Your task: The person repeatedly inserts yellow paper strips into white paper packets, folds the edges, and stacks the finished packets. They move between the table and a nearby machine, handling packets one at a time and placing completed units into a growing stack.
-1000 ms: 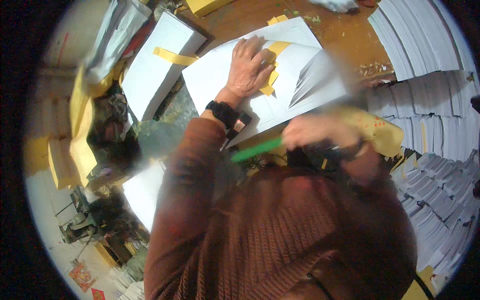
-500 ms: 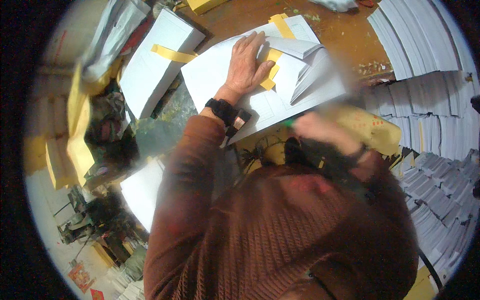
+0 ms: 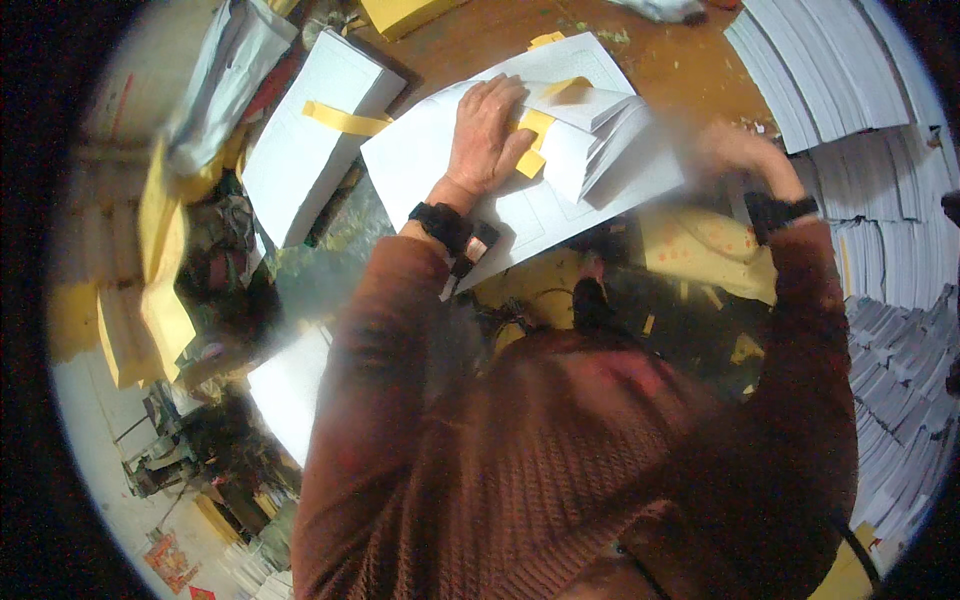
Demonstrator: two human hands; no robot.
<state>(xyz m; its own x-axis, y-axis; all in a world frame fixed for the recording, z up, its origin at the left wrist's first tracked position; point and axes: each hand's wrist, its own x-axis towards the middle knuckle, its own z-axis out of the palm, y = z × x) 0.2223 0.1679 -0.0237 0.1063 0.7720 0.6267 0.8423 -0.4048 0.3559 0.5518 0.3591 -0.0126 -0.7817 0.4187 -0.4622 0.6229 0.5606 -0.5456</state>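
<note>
My left hand (image 3: 487, 135) lies on a stack of large white printed sheets (image 3: 400, 150), its fingers stretched out and pressing down. Beside its thumb, a yellow paper strip (image 3: 533, 140) lies across the sheets. Several folded sheets (image 3: 605, 140) are bent up in layers just right of that strip. My right hand (image 3: 745, 152) is off the right edge of the sheets, near the tall white paper stacks. Motion smears its fingers, so whether they hold anything cannot be made out. Dark bands circle both wrists.
Another white paper stack (image 3: 315, 140) with a yellow strip (image 3: 343, 118) lies to the left. White paper piles (image 3: 835, 70) rise along the right side. A yellow sheet (image 3: 700, 250) hangs below the right wrist. A yellow block (image 3: 405, 12) sits on the brown table (image 3: 690, 60) at the far side.
My right hand has swung from below the sheets' near edge up and out to the right. The folded sheets and yellow strip have shifted slightly. My left hand stays nearly in place.
</note>
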